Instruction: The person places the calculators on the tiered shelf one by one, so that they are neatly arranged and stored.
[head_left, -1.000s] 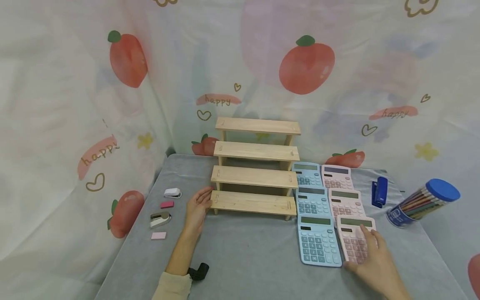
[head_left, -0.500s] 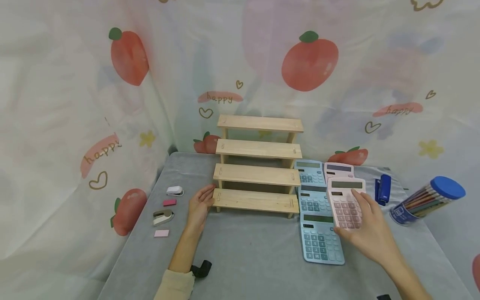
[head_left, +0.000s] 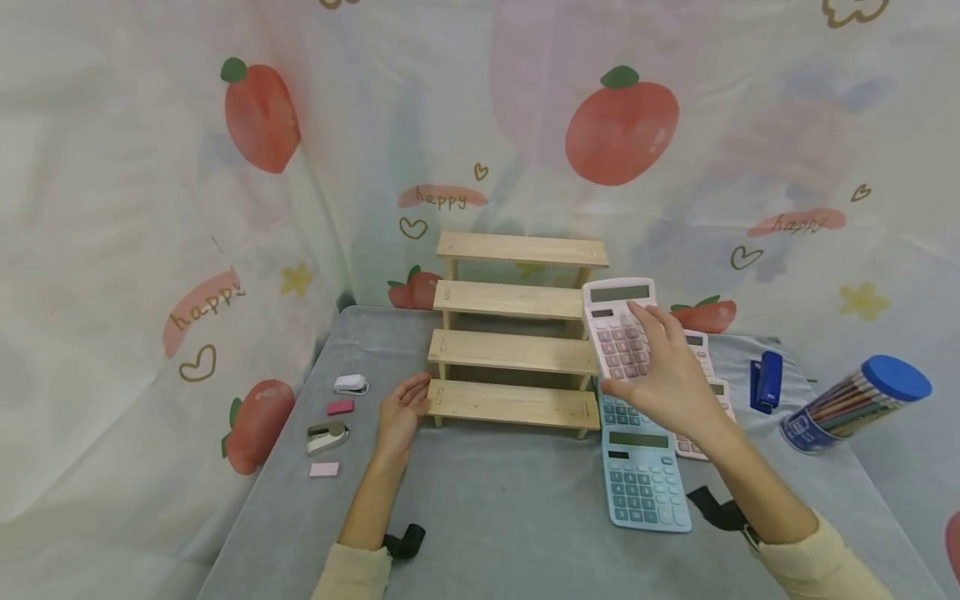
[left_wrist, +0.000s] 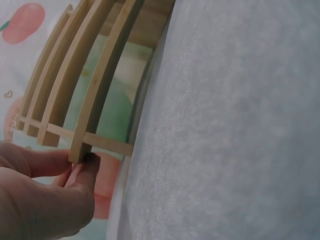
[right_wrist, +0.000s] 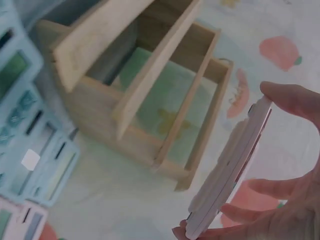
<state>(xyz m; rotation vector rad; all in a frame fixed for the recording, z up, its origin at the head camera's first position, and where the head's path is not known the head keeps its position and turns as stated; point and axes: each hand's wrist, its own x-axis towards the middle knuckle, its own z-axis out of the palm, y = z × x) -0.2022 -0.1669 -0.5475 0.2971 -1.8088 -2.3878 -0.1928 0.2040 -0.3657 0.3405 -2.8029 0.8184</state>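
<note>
A pink calculator (head_left: pixel 613 337) is held up in my right hand (head_left: pixel 670 379), in front of the right end of a stepped wooden rack (head_left: pixel 513 404). In the right wrist view the calculator (right_wrist: pixel 230 175) shows edge-on, gripped by its edges between thumb and fingers, apart from the rack's boards. My left hand (head_left: pixel 397 421) is at the left end of the lowest board. Seen from the left wrist, that hand (left_wrist: pixel 50 195) pinches the board's end between thumb and fingers. Below my right hand lie blue calculators (head_left: pixel 648 483) in a column, partly hidden, beside other pink calculators (head_left: pixel 720 396).
On the left are a white mini stapler (head_left: pixel 350 383), a dark pink block (head_left: pixel 340 407), a grey-and-white stapler (head_left: pixel 327 436) and a light pink block (head_left: pixel 324 470). At right, a blue stapler (head_left: pixel 766 382) stands near a tub of pencils (head_left: pixel 855 404) with a blue lid.
My right hand has taken the front pink calculator off the table and carried it up and leftward to the rack's right end. The left hand has stayed at the lowest board.
</note>
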